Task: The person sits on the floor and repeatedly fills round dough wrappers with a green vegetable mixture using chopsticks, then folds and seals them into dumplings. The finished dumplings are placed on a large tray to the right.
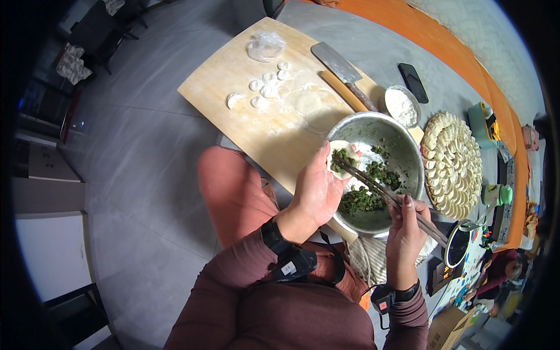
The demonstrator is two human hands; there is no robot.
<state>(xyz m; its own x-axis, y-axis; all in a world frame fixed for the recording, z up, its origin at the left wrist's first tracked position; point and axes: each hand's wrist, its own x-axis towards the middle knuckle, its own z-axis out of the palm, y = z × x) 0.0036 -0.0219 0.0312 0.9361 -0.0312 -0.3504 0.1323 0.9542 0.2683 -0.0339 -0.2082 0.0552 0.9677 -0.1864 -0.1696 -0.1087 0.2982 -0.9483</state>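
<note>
My left hand [316, 190] cradles a round dough wrapper [342, 174] in its palm and fingers. Chopped green filling [343, 158] lies in the middle of the wrapper. With my right hand [407, 229] I grip a pair of dark chopsticks [378, 188], whose tips touch that filling. Both hands are over or beside a large metal bowl [413, 153], partly coated inside with more green filling [363, 202]. On the floured wooden board [258, 135] lie several small dough pieces [268, 91], flat rolled wrappers [308, 103] and one folded dumpling [235, 100].
A cleaver [337, 61] and a wooden rolling pin [343, 91] lie along the board's edge, by a bowl of flour [400, 107]. A round tray of folded dumplings [453, 166] is at right, with a phone [413, 83] farther back. Another person [498, 271] is at far right.
</note>
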